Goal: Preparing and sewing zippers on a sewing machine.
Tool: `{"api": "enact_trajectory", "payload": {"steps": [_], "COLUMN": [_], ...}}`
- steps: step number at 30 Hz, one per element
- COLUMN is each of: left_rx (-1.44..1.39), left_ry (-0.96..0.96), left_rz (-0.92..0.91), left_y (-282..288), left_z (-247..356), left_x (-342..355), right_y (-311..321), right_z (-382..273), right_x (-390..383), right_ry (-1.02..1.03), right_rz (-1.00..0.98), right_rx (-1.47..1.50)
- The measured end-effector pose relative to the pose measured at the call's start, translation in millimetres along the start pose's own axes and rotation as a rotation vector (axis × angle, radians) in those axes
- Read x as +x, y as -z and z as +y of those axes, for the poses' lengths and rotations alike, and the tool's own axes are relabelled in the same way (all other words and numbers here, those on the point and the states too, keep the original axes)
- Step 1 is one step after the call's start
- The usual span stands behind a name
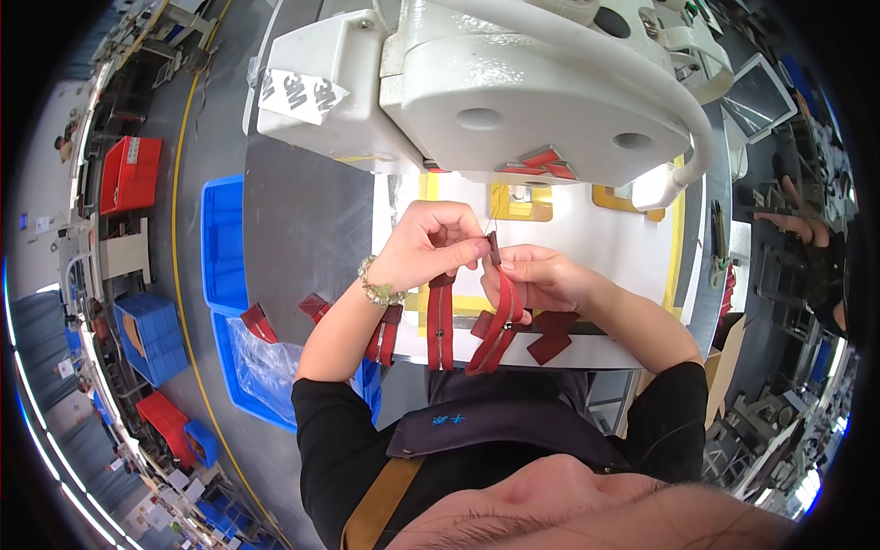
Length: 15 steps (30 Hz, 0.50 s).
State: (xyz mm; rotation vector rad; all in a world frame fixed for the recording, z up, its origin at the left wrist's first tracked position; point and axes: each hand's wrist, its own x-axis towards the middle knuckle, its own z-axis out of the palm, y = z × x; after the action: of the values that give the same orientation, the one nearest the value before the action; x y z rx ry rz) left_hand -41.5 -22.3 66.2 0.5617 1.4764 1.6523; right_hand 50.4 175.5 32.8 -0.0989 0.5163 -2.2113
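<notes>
Big white sewing machine (541, 96) up top, glossy painted shell, rounded corners, fat smooth cable looping down its right side. Flat white work surface (600, 247) beneath, edged with yellow tape. Off to the left, blue bin (222, 261), boxy, smooth plastic. Red zipper strip (505, 325), woven fabric, metallic teeth, sits between the hands, bent at the top and dropping to the table's near edge; second zipper strip (441, 325) hangs straight beside it. Left hand (435, 246): knuckles up, fingers curled, thumb and forefinger pressed together on the edge of the dark tab (494, 247) topping the first strip. Right hand (541, 280): turned inward, thumb and fingers pinching that strip just under the tab. Gold plate (532, 203), flat, shiny, lies just beyond. Beaded bracelet (378, 286), bumpy, circles the left wrist.
</notes>
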Motion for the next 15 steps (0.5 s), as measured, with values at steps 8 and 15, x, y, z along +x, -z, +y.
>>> {"api": "enact_trajectory", "payload": {"steps": [8,15], "left_rx": [-0.011,-0.002], "left_ry": [0.024,0.025], "left_rz": [0.01,0.005], "left_y": [-0.6,-1.3], "left_z": [0.8,1.2], "left_x": [-1.3,-1.0], "right_y": [1.8,-7.8], "right_z": [2.8,-0.6], "right_x": [0.2,1.0], "right_ry": [-0.012,-0.017], "right_rz": [0.011,0.052], "right_rx": [0.018,0.028]}}
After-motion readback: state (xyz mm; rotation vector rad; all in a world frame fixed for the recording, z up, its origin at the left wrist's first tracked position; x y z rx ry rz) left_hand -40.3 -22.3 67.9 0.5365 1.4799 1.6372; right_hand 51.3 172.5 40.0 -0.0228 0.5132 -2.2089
